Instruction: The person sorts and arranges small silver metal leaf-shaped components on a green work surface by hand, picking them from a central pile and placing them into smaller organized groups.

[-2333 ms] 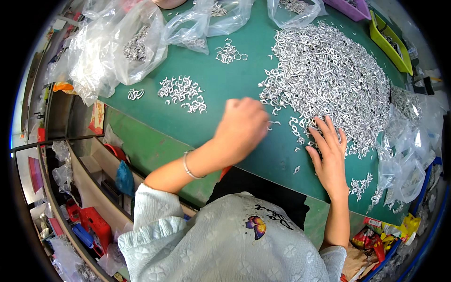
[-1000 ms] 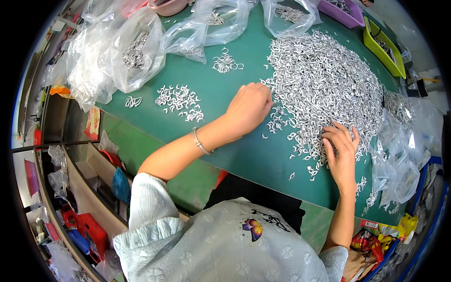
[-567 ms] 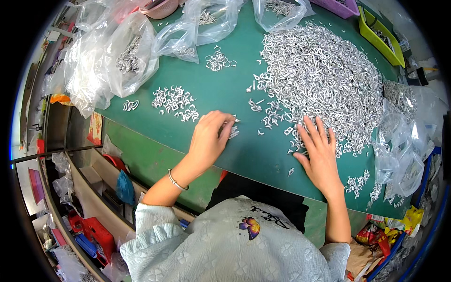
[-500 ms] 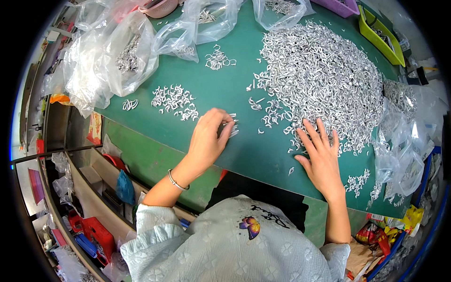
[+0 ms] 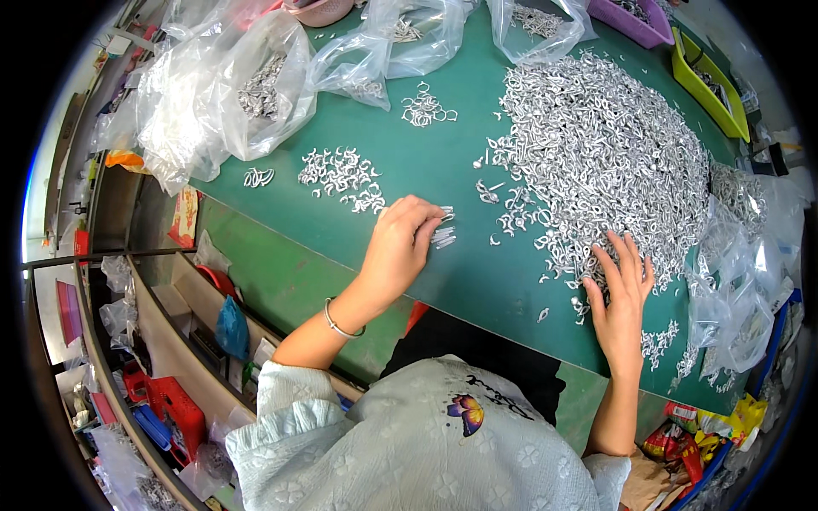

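A wide heap of small silver metal pieces point(image 5: 609, 153), many of them loop-shaped, covers the right of the green table point(image 5: 341, 247). My right hand point(image 5: 619, 294) rests on its near edge, fingers apart and slightly bent, touching the pieces. My left hand point(image 5: 399, 243), a bangle point(image 5: 332, 319) on its wrist, is closed with the fingers curled toward the thumb. Whatever lies between its fingertips is too hidden to make out. Just right of those fingertips are several short, thin silver strips point(image 5: 443, 238). Left of this hand lies a small group of curved silver pieces point(image 5: 341, 177).
Clear plastic bags point(image 5: 264, 94) with metal parts line the far left edge. Farther back are a purple basket point(image 5: 632, 21) and a yellow-green tray point(image 5: 707, 89). Crumpled bags point(image 5: 737, 289) sit at the right edge. Ring-like pieces point(image 5: 428, 108) form a small cluster mid-table.
The whole view has shifted, so the table appears farther right. My right hand's fingers have bent and drawn closer together on the heap's edge. My left hand stays by the strips.
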The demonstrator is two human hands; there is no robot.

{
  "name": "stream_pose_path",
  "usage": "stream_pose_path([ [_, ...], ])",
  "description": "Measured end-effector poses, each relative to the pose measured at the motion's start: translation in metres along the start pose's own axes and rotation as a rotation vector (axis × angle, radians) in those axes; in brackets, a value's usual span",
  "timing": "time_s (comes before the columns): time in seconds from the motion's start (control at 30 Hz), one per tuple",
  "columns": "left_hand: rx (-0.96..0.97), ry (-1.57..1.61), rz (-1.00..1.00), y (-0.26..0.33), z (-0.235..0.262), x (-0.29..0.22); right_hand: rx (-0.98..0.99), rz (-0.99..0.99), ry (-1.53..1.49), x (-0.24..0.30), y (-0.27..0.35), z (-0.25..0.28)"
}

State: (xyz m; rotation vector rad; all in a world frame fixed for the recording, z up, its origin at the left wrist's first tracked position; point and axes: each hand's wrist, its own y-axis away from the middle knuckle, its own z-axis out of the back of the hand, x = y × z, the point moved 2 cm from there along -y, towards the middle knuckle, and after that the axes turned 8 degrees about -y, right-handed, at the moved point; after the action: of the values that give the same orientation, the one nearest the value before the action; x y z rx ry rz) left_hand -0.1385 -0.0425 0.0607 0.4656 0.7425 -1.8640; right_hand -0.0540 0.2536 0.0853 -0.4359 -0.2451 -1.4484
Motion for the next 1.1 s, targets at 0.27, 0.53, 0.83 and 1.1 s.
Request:
stream_pose_path([
  [0.27, 0.136, 0.146, -0.159, -0.025, -0.027, -0.044, -0.017, 0.090, -0.129, 0.025, -0.010, 0.004],
  [0.53, -0.072, 0.053, -0.341, -0.097, -0.077, -0.041, 0.138, 0.133, -0.013, 0.010, -0.030, -0.020],
  [0.83, 0.195, -0.267, -0.173, -0.069, -0.050, -0.015, -0.081, 0.023, -0.196, -0.026, -0.007, 0.002],
  [1.1, 0.236, -0.169, -0.283, -0.078, -0.057, -0.019, -0.137, -0.123, -0.126, -0.025, 0.014, 0.006],
])
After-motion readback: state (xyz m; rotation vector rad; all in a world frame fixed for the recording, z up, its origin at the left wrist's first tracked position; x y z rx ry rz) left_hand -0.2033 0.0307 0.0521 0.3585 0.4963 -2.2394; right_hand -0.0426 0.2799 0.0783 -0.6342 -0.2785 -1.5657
